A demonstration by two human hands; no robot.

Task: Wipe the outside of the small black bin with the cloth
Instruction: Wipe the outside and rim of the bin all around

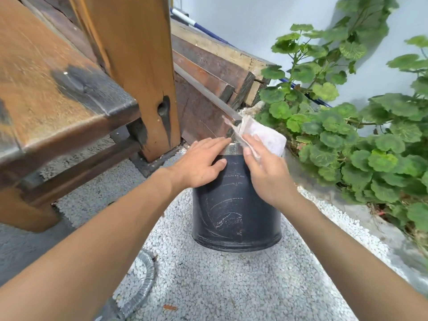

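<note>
The small black bin (pixel 236 205) stands upright on the pebbled floor (pixel 208 286), just beside the wooden post (pixel 139 72) and near the leafy plant (pixel 347 135). Its wall shows pale dusty streaks, so wiping is not finished. I judge it light, stiff and smooth-sided, likely to slide or tip under sideways pressure; it is best steadied from above at the rim. My left hand (pixel 199 163) lies flat on its top, fingers (pixel 215 143) spread wide and gripping nothing. My right hand (pixel 264 172) sits at the upper rim, fingers closed on the pale cloth (pixel 266 137), which bunches up behind them.
</note>
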